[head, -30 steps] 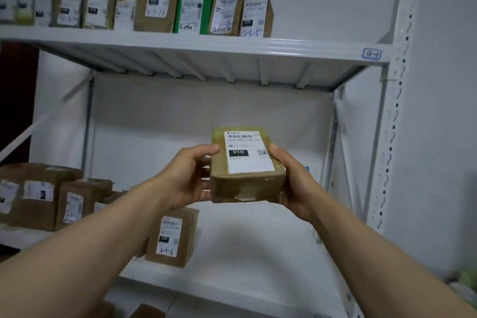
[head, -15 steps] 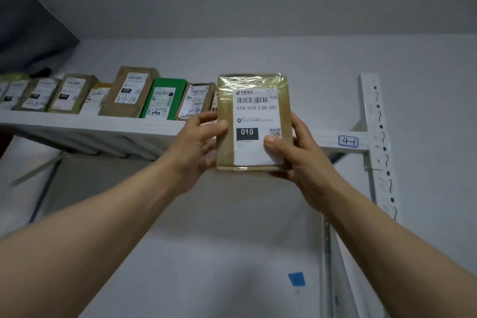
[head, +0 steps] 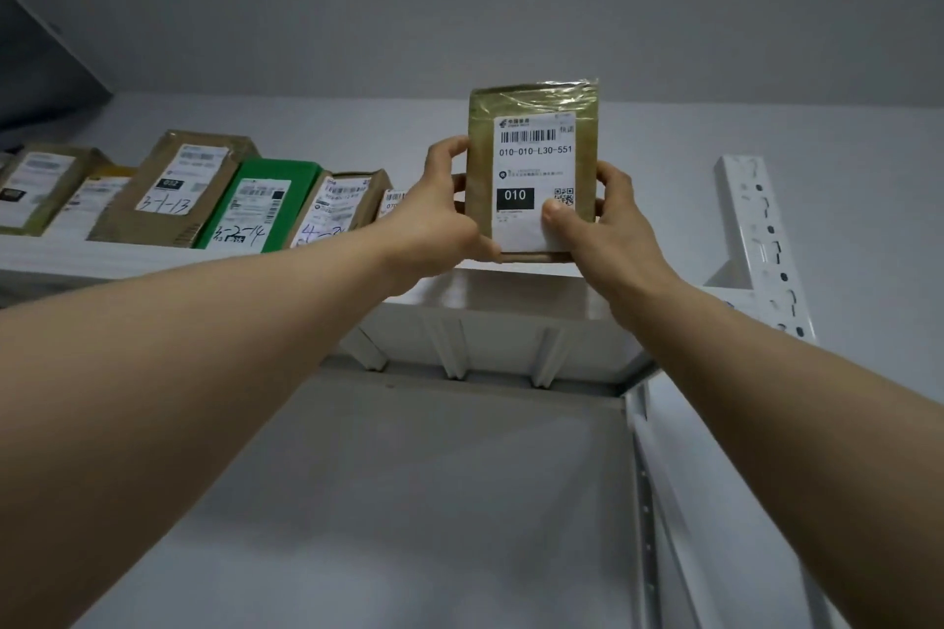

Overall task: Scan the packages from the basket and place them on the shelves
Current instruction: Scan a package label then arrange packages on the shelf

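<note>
Gripping the package (head: pixel 534 153) by both side edges with the left hand (head: pixel 439 220) and right hand (head: pixel 613 225), fingers curled round it, holding it upright at the top shelf's (head: pixel 102 255) front edge, right of the row of parcels (head: pixel 173 189).

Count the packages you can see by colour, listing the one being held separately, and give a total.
Brown or tan packages on the top shelf: 5
Green package on that shelf: 1
Taped brown package held by the left hand and right hand: 1
Total: 7
Anything cut off at the far left edge is not counted.
</note>
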`<state>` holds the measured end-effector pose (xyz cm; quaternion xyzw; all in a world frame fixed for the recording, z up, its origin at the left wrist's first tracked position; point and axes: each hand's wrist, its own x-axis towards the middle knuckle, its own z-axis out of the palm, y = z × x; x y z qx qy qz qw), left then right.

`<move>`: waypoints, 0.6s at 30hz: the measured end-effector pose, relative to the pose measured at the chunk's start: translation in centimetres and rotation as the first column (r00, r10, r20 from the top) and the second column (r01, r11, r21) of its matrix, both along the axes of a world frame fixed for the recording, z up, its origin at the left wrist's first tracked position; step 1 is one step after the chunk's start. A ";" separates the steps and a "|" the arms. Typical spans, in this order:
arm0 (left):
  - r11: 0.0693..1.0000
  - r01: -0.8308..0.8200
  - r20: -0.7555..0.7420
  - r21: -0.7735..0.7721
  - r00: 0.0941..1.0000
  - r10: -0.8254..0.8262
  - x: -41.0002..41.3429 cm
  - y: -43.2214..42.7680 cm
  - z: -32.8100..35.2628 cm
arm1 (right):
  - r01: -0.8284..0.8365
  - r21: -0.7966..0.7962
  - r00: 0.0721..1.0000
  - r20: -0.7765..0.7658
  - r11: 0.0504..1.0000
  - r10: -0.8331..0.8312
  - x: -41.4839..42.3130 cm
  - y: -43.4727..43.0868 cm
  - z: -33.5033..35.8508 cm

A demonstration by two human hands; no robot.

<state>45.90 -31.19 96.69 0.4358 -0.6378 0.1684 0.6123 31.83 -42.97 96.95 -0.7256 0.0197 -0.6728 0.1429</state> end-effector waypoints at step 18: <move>0.680 -0.701 0.303 -0.216 0.614 0.729 7.3 -3.8 0.0 | 0.504 0.093 0.858 -0.170 0.859 -0.485 5.1 -2.7 2.2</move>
